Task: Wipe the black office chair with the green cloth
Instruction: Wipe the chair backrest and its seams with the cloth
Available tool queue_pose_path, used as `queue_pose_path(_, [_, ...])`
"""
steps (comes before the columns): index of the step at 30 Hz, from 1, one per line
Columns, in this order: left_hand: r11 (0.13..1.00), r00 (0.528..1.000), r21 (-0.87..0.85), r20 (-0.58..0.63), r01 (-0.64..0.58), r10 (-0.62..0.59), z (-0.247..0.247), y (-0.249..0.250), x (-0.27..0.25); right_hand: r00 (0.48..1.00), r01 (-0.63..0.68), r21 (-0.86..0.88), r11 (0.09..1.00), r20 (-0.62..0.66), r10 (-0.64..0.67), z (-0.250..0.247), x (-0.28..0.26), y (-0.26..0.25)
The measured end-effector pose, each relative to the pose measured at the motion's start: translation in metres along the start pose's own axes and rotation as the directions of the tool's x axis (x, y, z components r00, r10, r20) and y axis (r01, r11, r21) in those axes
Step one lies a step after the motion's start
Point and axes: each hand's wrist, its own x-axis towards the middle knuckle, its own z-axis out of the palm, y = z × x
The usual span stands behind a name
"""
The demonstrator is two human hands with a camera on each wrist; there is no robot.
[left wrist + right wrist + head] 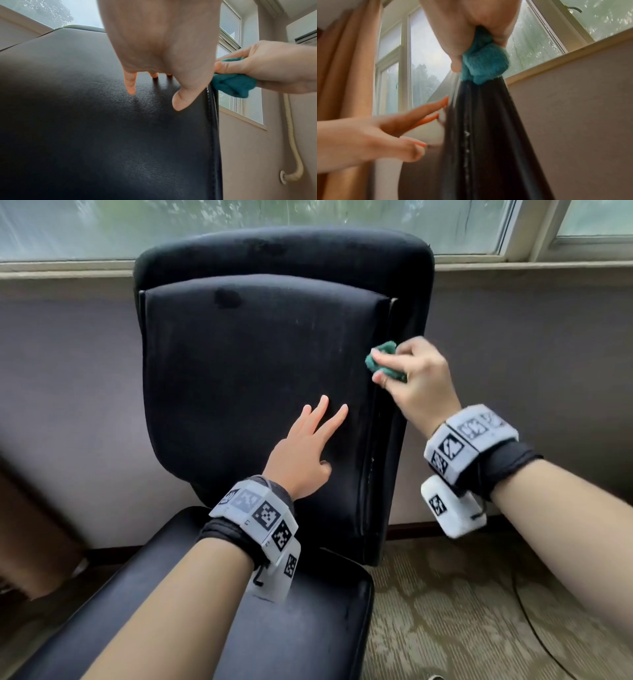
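Green cloth (385,361) bunched in the right hand (416,385), rubbing the chair (253,364) back's right edge; left hand (305,450) braces flat, fingers straight. Dusty streaks remain on the backrest, and the seat looks untouched.

Bunched green cloth (383,361) against black chair (260,371) edge

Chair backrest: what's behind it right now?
Behind the backrest are a grey wall and a window above the sill. The wall directly behind the backrest is hidden. The right hand holds the green cloth at its right edge.
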Motion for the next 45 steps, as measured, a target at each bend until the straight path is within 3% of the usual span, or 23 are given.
queue_pose_path(5, [1.0,1.0,0.008,0.008,0.011,-0.011,-0.002,0.001,-0.003,0.982,-0.148,-0.002,0.989,0.121,0.147,-0.011,-0.034,-0.006])
queue_pose_path(10, [1.0,1.0,-0.003,0.013,0.011,-0.011,-0.001,0.001,-0.002,0.99,-0.043,-0.011,0.999,-0.131,0.042,-0.032,-0.026,-0.024])
queue_pose_path(14, [1.0,1.0,0.004,0.027,0.009,-0.009,-0.003,-0.001,0.0,0.98,0.042,-0.071,0.997,-0.193,-0.055,-0.044,-0.027,-0.041])
queue_pose_path(23, [1.0,1.0,-0.008,0.019,0.006,-0.006,0.0,-0.002,0.0,0.965,-0.112,0.122,0.986,-0.224,0.138,-0.008,-0.043,-0.035])
queue_pose_path(27, [1.0,1.0,-0.008,0.02,0.0,0.0,-0.001,-0.004,0.002,0.979,-0.178,-0.048,0.983,-0.113,0.172,0.023,-0.055,-0.031])
queue_pose_path(30, [1.0,1.0,0.002,0.028,0.001,-0.001,-0.003,-0.004,0.002,0.995,-0.091,-0.232,0.969,-0.061,0.078,0.049,-0.105,-0.029])
queue_pose_path(34, [1.0,0.999,0.019,0.041,-0.012,0.011,-0.006,-0.006,0.0,0.986,-0.147,-0.181,0.972,0.045,0.158,0.065,-0.173,-0.024])
queue_pose_path(36, [1.0,0.999,0.021,0.045,-0.021,0.02,-0.007,-0.008,0.0,0.985,-0.174,-0.075,0.982,-0.012,0.174,0.059,-0.174,-0.024])
queue_pose_path(40, [0.999,0.999,0.01,0.039,-0.034,0.034,-0.004,-0.009,0.002,0.951,-0.101,0.019,0.995,-0.29,0.102,0.04,-0.12,-0.028])
queue_pose_path(42, [0.999,0.999,0.01,0.028,-0.043,0.042,-0.001,-0.01,0.003,0.943,-0.091,0.037,0.995,-0.319,0.098,0.042,-0.099,-0.025])
queue_pose_path(45, [0.999,0.998,0.012,0.031,-0.046,0.045,0.001,-0.012,0.004,0.959,-0.137,0.03,0.99,-0.246,0.14,0.058,-0.111,-0.016])
